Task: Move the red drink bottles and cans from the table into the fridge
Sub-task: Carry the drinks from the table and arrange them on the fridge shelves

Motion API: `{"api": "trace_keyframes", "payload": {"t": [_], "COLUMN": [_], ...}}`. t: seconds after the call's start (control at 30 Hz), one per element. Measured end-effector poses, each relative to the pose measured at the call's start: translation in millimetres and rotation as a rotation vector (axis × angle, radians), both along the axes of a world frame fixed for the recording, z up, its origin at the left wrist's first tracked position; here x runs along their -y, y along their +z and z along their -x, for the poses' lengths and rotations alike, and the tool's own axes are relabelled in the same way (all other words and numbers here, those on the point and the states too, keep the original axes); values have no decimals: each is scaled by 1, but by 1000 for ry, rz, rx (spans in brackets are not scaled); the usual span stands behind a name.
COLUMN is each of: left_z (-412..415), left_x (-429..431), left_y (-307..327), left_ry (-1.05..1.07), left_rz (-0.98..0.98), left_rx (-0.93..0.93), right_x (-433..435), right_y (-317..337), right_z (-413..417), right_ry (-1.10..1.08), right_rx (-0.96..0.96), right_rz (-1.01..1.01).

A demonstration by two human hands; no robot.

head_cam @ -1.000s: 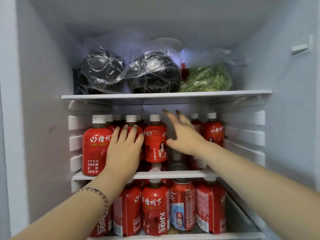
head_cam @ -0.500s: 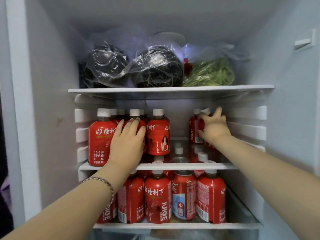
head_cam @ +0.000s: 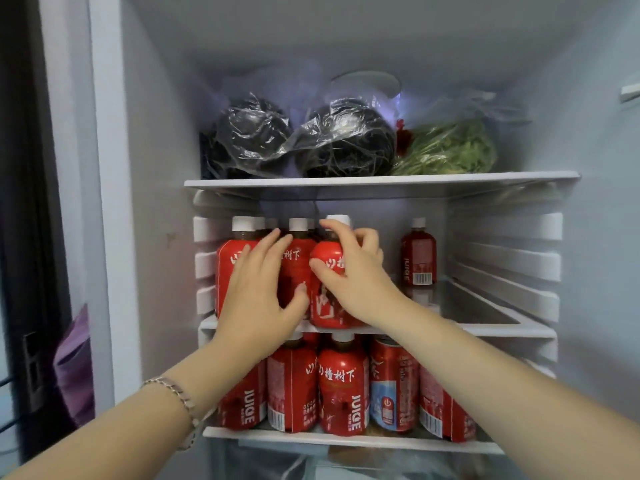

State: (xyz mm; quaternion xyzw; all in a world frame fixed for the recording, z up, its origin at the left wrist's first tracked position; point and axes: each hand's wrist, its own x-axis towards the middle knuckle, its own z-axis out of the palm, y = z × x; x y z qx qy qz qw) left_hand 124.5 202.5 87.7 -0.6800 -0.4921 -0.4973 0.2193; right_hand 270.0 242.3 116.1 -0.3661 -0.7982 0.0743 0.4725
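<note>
A: Where is the bottle (head_cam: 329, 271) held?

B: At frame centre, on the fridge's middle shelf (head_cam: 485, 329); it is pinched by the right hand (head_cam: 353, 271), upright, cap pointing up.

A: And the left hand (head_cam: 258, 292)?

B: Its fingers are laid spread against the neighbouring bottles (head_cam: 294, 268).

On the middle shelf (head_cam: 498, 330), bare room lies right of the lone back bottle (head_cam: 418, 252) and in front of it. Left of that bottle, packed front bottles (head_cam: 294, 268) and both hands block entry.
</note>
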Motion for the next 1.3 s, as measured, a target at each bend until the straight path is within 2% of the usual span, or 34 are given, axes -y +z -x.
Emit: {"api": "trace_keyframes", "payload": {"t": [0.07,0.2,0.27,0.33,0.43,0.53,0.67,0.8,0.9,1.0,1.1,1.2,1.3], "left_z": [-1,-5,-11,-17,-18,-16,-21,-25,-23,-24,-22,-20,-20], "left_x": [3,2,-3,-9,-18,-23,-31,-34,-37,-37,-38,-39,-40], "left_y": [-10,-17,-15,-10,-5,-9,-9,-8,-9,-8,-8,-9,-10], "left_ry": [39,231,306,359,408,431,445,435,417,409,413,419,417], "left_rz": [34,29,10,11,2,-46,-128,-172,-180,-173,-163,-163,-176], "left_rx": [-75,-156,-187,-222,-260,-254,-197,-160,-158,-163,-169,-170,-166], "right_x": [-3,-7,-12,-21,-40,-66,-105,-145,-172,-184,-184,-171,-146], "right_y": [4,21,28,33,35,27,24,28,27,25,21,20,22], "right_z": [11,11,5,-3,-28,-62,-86,-100,-102,-102,-95,-84,-74], "right_ry": [97,397,435,318,-15,-360,-592,-652,-608,-563,-598,-638,-609], "right_rx": [14,-94,-154,-231,-326,-89,217,473,575,495,426,428,352], "right_rz": [92,300,364,222,42,13,157,213,216,264,229,158,178]}}
